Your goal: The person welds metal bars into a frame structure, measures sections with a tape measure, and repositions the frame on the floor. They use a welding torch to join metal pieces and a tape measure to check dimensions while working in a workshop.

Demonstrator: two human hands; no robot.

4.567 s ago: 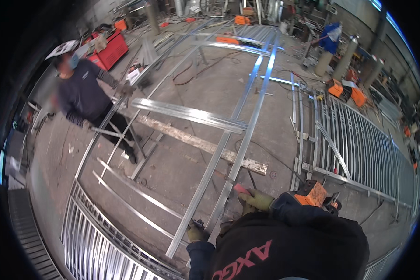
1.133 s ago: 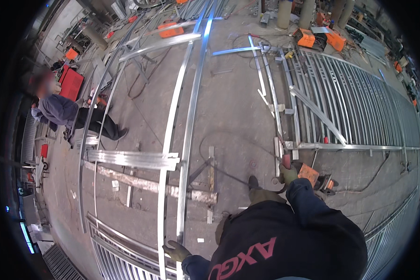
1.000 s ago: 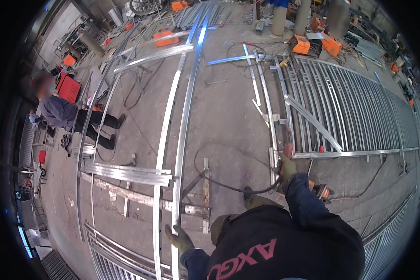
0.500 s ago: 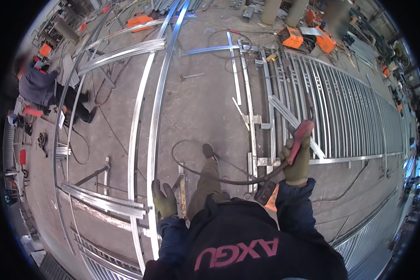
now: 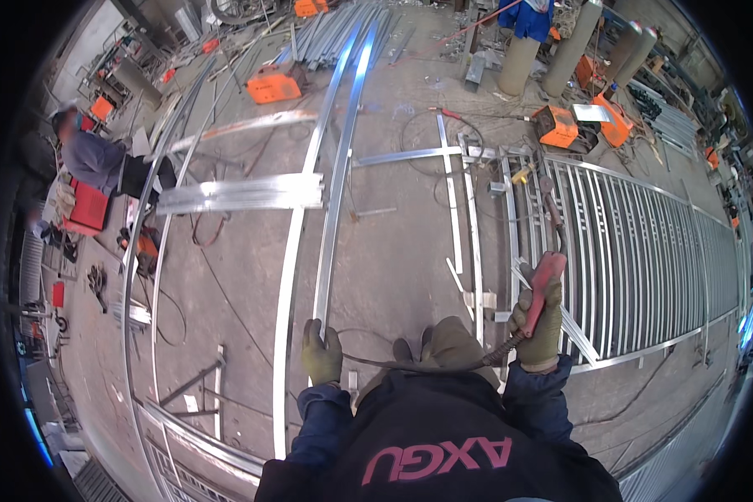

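Observation:
My right hand (image 5: 541,322), in an olive work glove, is wrapped round the red handle of a welding torch (image 5: 547,284). The torch's dark neck points away from me, and its black cable (image 5: 427,366) loops left across the front of my body. Over a long silvery metal tube (image 5: 330,276) lies my gloved left hand (image 5: 322,356), fingers on one side and thumb on the other, closed on it. A second long metal tube (image 5: 289,284) runs alongside to the left. Beneath my left hand the tube's near part is hidden.
On the right lies a barred metal frame (image 5: 644,259). A bundle of short metal tubes (image 5: 243,194) crosses the long ones at the left. Orange machines (image 5: 556,125) and gas cylinders (image 5: 571,50) stand farther back. A co-worker (image 5: 100,159) bends at the far left.
My view has shifted forward along the long tubes. My left hand has come from beside the tube onto it. Both feet now show close together. The right hand keeps the torch.

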